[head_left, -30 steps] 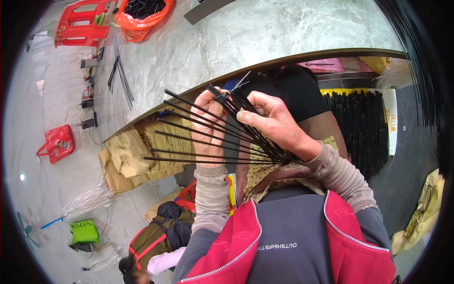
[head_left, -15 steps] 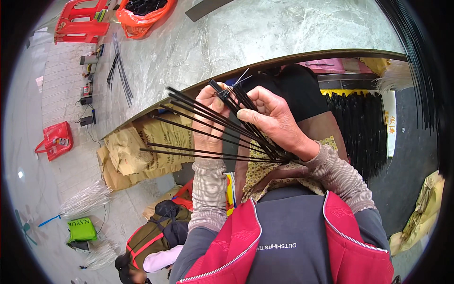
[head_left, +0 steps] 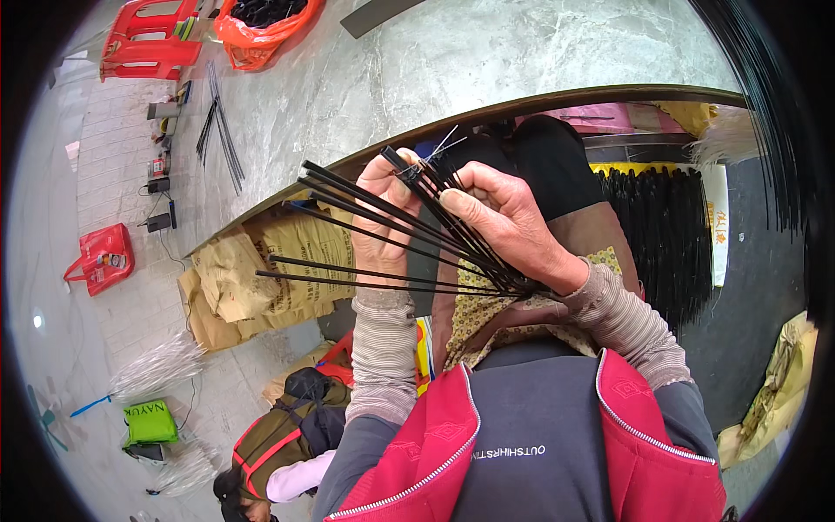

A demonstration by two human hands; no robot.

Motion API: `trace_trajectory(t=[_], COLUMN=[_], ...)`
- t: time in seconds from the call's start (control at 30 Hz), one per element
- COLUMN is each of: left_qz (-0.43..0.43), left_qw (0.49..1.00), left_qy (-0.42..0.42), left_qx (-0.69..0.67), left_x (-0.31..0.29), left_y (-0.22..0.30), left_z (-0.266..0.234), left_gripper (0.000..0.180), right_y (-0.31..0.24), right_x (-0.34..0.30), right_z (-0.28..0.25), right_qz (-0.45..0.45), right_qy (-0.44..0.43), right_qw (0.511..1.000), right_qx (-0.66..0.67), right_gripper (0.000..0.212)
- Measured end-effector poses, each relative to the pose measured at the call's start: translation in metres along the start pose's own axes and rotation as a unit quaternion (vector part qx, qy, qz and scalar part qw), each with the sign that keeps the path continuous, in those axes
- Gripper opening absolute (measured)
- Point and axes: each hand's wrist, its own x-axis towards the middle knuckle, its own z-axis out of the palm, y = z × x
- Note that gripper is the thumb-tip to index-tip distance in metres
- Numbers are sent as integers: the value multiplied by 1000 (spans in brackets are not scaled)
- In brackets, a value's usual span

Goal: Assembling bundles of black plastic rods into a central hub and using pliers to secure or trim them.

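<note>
red vest (head_left: 409, 457) is nearest, worn open over a gray shirt (head_left: 522, 418). patterned cloth (head_left: 474, 317) just beyond it, in the lap, brown apron (head_left: 596, 230) to its right.

rods (head_left: 470, 248) are over the lap, in both hands: black, thin, gathered at the near right end, fanned out to the left. left hand (head_left: 378, 255) is behind the fan, thumb and fingers pinching the far end of the denser group; loose rods cross in front of its palm. right hand (head_left: 509, 222) grips that same group from the right, thumb on top, fingers partly hidden. thin wire (head_left: 447, 143) ends stick out at the far tip, by the left fingertips.

near left: another person (head_left: 300, 477), bent over, pink sleeve showing. green bag (head_left: 152, 424) further left. brown paper (head_left: 230, 278) left of the left hand. right side: thick black bundle (head_left: 670, 235), well apart from the hands.

far: gray table (head_left: 522, 52), loose strips (head_left: 222, 135) at its left. far left: orange bag (head_left: 252, 43) with black pieces inside, red stool (head_left: 148, 56) beside it.
</note>
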Motion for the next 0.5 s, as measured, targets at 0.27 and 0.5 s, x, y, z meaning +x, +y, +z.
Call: trace_trajectory(t=[0.27, 0.5], left_qz=[-2, 3], left_qw=[1000, 1000], left_qy=[10, 23], left_qx=[-5, 5], left_x=[1, 2], left_y=[-1, -2], left_z=[-2, 0], left_gripper=[33, 33], right_y=[-1, 2], right_x=[2, 5], right_z=[0, -6], right_qz=[12, 18], right_qy=[11, -8], right_qw=[998, 998], right_qx=[55, 57], right_gripper=[9, 9])
